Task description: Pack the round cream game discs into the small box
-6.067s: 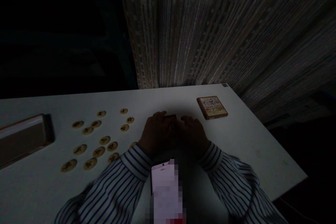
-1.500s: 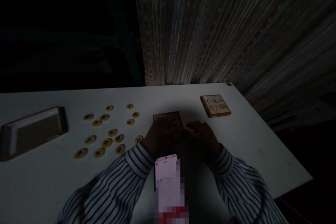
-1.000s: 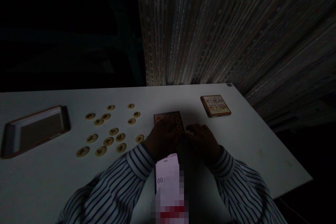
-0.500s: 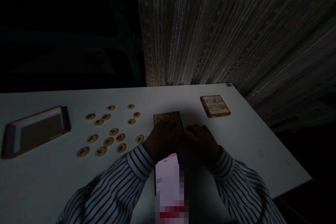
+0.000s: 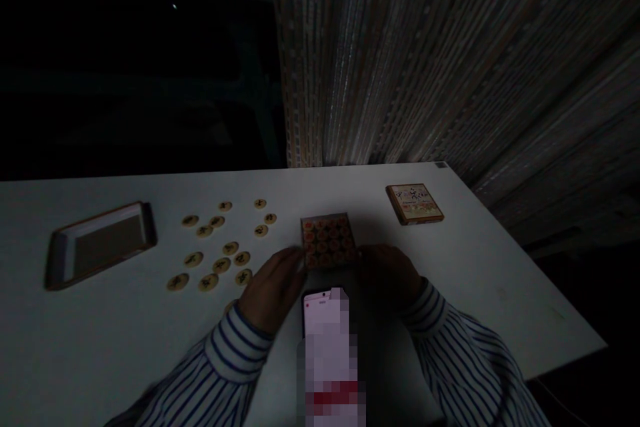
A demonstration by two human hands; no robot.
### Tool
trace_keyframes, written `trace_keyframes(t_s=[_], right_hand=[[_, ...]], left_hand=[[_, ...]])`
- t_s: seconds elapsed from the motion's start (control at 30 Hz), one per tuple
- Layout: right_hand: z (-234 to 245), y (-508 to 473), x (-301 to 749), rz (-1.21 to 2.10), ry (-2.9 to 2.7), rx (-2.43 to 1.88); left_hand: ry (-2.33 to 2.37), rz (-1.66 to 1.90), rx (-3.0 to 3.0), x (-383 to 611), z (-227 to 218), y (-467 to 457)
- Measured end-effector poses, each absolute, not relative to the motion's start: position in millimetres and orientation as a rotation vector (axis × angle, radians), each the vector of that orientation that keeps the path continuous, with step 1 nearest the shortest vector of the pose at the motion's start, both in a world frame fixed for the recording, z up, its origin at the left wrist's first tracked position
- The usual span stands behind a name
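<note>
A small square box (image 5: pixel 327 240) filled with round yellow pieces stands on the white table (image 5: pixel 470 260) in front of me. My left hand (image 5: pixel 273 283) lies at its near left corner, fingers stretched out and touching the edge. My right hand (image 5: pixel 387 273) rests at the near right corner, fingers loosely spread against the box side. Neither hand holds a piece. Several loose round pieces (image 5: pixel 220 250) with dark marks lie scattered left of the box. The light is very dim.
A shallow brown tray (image 5: pixel 100 243) sits at the far left. A printed square box lid (image 5: pixel 414 203) lies at the back right. A lit phone (image 5: pixel 325 320) is between my striped sleeves. A striped curtain (image 5: pixel 425 53) hangs behind the table.
Both hands have come off the top of the box and drawn back to its near corners, so the pieces inside now show. The view has shifted slightly.
</note>
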State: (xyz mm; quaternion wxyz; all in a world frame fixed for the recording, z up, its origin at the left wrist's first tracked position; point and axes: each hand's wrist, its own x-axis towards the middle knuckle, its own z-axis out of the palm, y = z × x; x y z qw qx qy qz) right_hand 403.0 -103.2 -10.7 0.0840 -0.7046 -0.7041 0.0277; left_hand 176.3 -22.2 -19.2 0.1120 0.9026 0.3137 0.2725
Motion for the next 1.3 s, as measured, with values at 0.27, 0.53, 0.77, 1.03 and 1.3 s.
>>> trace_keyframes(t_s=[0.27, 0.53, 0.77, 1.03, 1.3], right_hand=[[-16.1, -99.6, 397.6, 0.081, -2.051, -2.099], [-19.5, -96.9, 397.6, 0.053, -2.101, -2.038], [-24.5, -96.0, 399.4, 0.027, -2.087, -1.981], [-30.7, -92.7, 402.0, -0.06, -2.153, -1.882], [-29.9, -92.8, 400.1, -0.114, -2.248, -1.875]], left_hand=[[0.986, 0.808, 2.688, 182.3, -47.2, -25.2], [0.99, 0.791, 2.755, 187.8, -46.0, -24.4], [0.98, 0.848, 2.75, 188.2, -43.7, -23.3], [0.997, 0.833, 2.731, 189.1, -47.3, -21.3], [0.988, 0.873, 2.679, 190.2, -49.2, -20.3]])
